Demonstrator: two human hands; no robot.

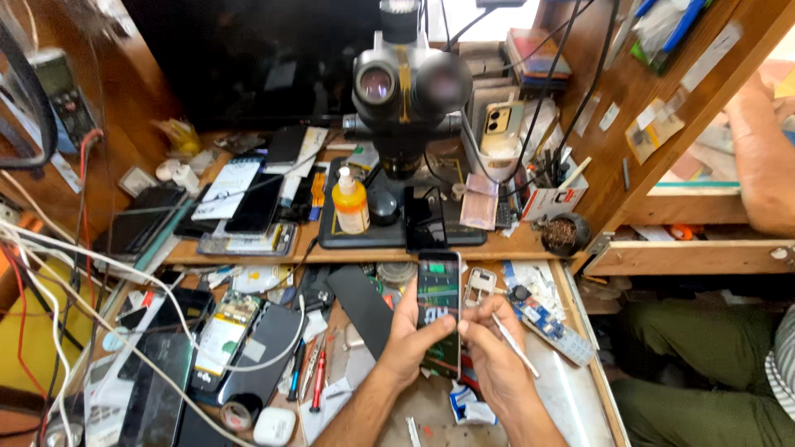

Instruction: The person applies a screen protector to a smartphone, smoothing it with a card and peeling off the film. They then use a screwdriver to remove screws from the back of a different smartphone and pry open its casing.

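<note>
- The right hand (489,356) pinches a thin white stylus-like tool (515,345) in narrowed fingers, its thumb touching the screen.
- The left hand (411,335) cups a slim black smartphone with a lit screen (438,310), fingers wrapped behind it.
- The phone is whole and powered; the tool's tip points away.
- Beyond the fingers, a yellow pump bottle (351,202) and a black stereo microscope (403,91) stand on the desk (513,245).

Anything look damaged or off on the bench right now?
Yes. An opened phone lies left of the hands with its insides bare. The phone in the left hand looks whole; the right hand holds a thin white tool.
</note>
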